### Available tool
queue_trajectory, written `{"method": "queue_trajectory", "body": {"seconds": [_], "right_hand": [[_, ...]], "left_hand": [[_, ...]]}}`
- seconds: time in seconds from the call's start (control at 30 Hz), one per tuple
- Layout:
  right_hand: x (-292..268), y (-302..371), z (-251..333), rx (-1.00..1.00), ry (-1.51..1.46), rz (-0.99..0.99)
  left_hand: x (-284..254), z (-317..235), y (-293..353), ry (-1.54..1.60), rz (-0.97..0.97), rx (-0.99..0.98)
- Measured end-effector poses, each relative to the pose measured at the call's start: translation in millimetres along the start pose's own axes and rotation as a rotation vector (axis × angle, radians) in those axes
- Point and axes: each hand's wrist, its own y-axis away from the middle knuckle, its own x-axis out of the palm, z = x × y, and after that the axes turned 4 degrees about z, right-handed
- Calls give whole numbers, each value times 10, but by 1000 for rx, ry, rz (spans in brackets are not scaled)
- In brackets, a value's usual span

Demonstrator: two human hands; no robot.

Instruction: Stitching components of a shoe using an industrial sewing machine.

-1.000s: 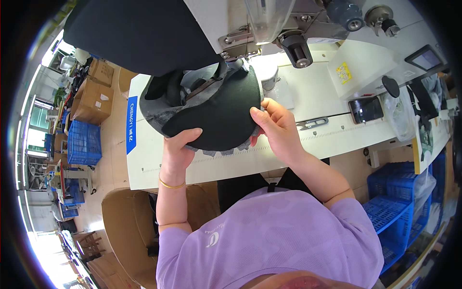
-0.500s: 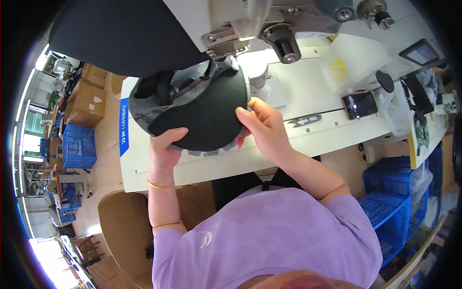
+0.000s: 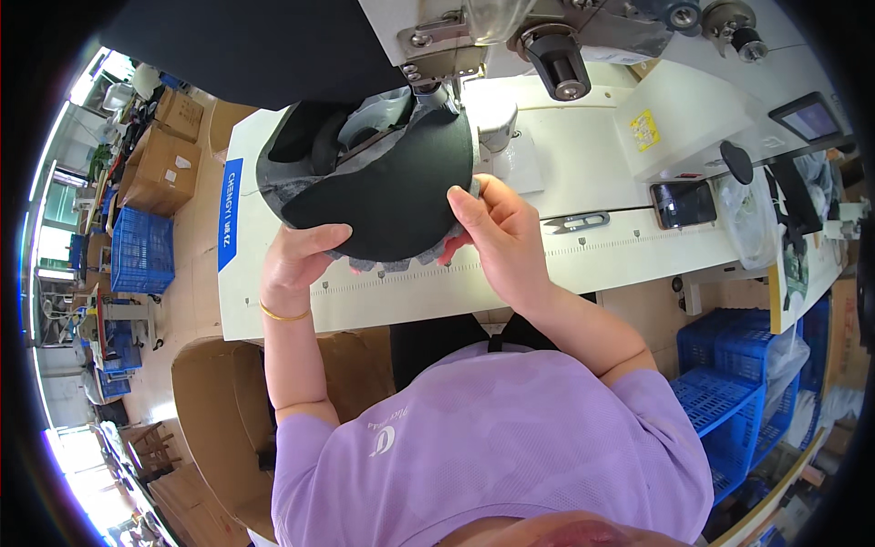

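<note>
A cap piece, with a black crescent brim (image 3: 392, 205) and grey fabric (image 3: 314, 196) around it, lies under the sewing machine's needle area (image 3: 437, 91). My left hand (image 3: 299, 255) grips the brim's lower left edge, thumb on top and fingers mostly hidden underneath. At the right edge, my right hand (image 3: 501, 232) pinches the brim, with its thumb on the black face and some fingertips showing below. Notched grey fabric sticks out along the near curve between both hands. The piece's far right edge touches the machine's metal parts; the exact contact point is hidden.
Small thread snips (image 3: 576, 222) and a black phone (image 3: 684, 204) lie on the white machine table (image 3: 547, 264) to the right. A dark panel (image 3: 246, 55) overhangs the upper left. Blue crates (image 3: 720, 383) stand at the lower right, and a cardboard box (image 3: 219, 401) stands at the left.
The whole view has shifted slightly, with the table edge now higher in it. Both hands keep their grip on the brim, which stays under the machine.
</note>
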Motion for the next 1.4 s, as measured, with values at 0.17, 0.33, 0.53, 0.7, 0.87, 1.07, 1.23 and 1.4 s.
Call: {"method": "queue_trajectory", "body": {"seconds": [0.17, 0.33, 0.53, 0.7, 0.87, 1.07, 1.23, 1.4], "right_hand": [[70, 34, -26, 75, -79, 68], [6, -107, -11, 25, -22, 77], [-64, -207, 57, 31, -20, 56], [-108, -241, 41, -1, 55, 63], [-108, -239, 18, -7, 28, 60], [-108, -304, 25, -30, 29, 28], [-111, -342, 20, -29, 53, 39], [-107, -362, 18, -31, 52, 27]], "left_hand": [[-5, 33, -66, -33, -61, 30], [-8, 45, -145, -64, -103, 63], [100, 68, -203, -43, -84, 75], [167, 124, -211, -25, -194, 102], [250, 142, -265, -71, -232, 140], [369, 178, -305, -115, -315, 199], [442, 236, -358, -110, -412, 274], [456, 267, -401, -175, -390, 338]]}}
